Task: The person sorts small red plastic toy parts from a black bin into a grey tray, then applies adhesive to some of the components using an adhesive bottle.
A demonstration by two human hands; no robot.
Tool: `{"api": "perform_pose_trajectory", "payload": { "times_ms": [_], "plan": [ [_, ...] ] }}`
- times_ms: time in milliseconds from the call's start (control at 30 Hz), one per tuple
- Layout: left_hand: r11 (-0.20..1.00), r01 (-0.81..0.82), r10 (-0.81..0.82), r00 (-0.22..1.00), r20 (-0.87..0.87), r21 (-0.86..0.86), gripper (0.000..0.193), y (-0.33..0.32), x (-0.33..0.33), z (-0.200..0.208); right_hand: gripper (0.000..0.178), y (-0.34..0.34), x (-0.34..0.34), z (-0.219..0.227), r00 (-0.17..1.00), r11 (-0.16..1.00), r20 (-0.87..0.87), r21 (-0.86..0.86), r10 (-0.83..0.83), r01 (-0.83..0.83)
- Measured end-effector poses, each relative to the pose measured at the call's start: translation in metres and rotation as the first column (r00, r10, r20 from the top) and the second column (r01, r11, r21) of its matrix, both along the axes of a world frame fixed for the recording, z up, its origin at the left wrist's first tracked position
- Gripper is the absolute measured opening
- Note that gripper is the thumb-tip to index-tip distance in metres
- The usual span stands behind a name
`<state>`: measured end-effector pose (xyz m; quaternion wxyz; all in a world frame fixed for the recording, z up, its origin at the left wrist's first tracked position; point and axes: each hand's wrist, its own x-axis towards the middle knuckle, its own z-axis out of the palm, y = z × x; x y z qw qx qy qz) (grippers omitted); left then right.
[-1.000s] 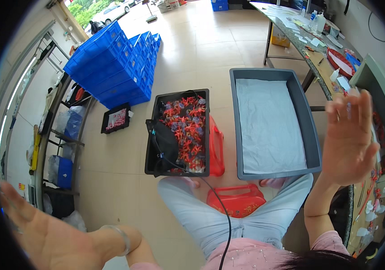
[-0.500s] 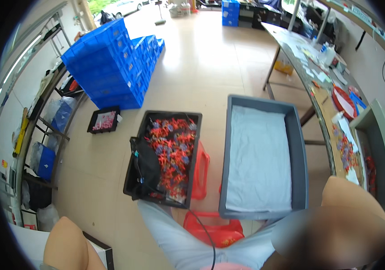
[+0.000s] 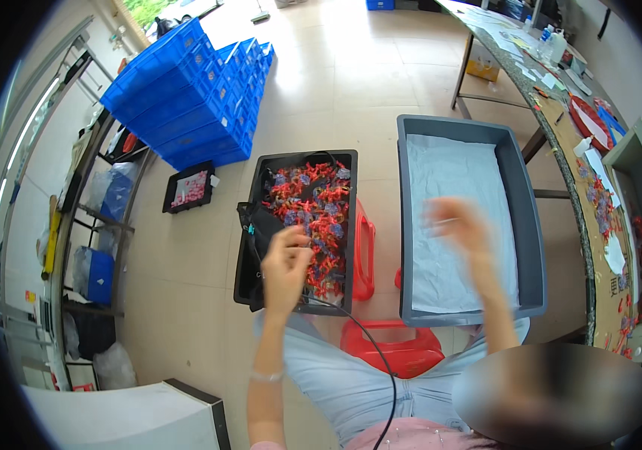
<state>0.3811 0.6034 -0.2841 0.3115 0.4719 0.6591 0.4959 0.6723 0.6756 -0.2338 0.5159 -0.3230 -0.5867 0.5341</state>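
My left hand (image 3: 285, 261) is over the black tray (image 3: 244, 279), its fingers curled and pinched together; whatever may be between them is too small to name. Many small red and purple-blue pieces (image 3: 328, 225) fill that tray, and a black bag (image 3: 262, 223) lies along its left side. Above the grey tub (image 3: 529, 225) hovers my right hand (image 3: 462, 226), its fingers smeared by motion, so any held thing cannot be made out. A pale blue-grey sheet (image 3: 456, 277) lines the tub's bottom.
Red stools (image 3: 396, 352) stand beside and between the containers. A black cable (image 3: 381, 345) runs across my lap. Blue crates (image 3: 178, 97) are stacked ahead on the left, near a small tray of pink pieces (image 3: 190, 189). Along the right runs a cluttered workbench (image 3: 561, 112).
Both hands have come forward into view, the left over the black tray, the right over the grey tub. The whole view has shifted, with the trays now further right and higher.
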Motion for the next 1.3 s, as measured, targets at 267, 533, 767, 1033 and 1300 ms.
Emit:
{"api": "perform_pose_trajectory", "payload": {
  "times_ms": [267,533,767,1033,1300],
  "plan": [
    [0.994,-0.109,0.069,0.754,-0.654,-0.021,0.035,0.071,-0.019,-0.148,0.043,0.053,-0.187,-0.203,0.521,0.904,0.802,0.408,-0.292,-0.123],
    [0.980,-0.096,0.187,0.746,-0.640,0.175,0.027,0.069,-0.010,-0.131,0.023,0.054,-0.182,-0.208,0.882,0.896,0.431,0.444,-0.189,-0.025],
    [0.970,-0.134,0.142,0.990,-0.023,0.205,0.034,0.056,0.072,-0.050,0.017,0.072,-0.113,-0.184,0.937,0.921,-0.350,-0.367,-0.003,-0.134],
    [0.336,0.924,-0.599,0.359,0.715,-0.182,0.032,-0.188,0.090,-0.056,0.015,0.039,0.123,-0.150,0.970,0.837,-0.140,-0.539,-0.198,0.093],
    [0.834,-0.029,-0.390,0.675,0.626,0.551,0.094,-0.133,0.157,0.004,0.015,-0.026,0.158,-0.149,0.938,0.806,-0.127,-0.557,-0.323,0.202]
  ]
}}
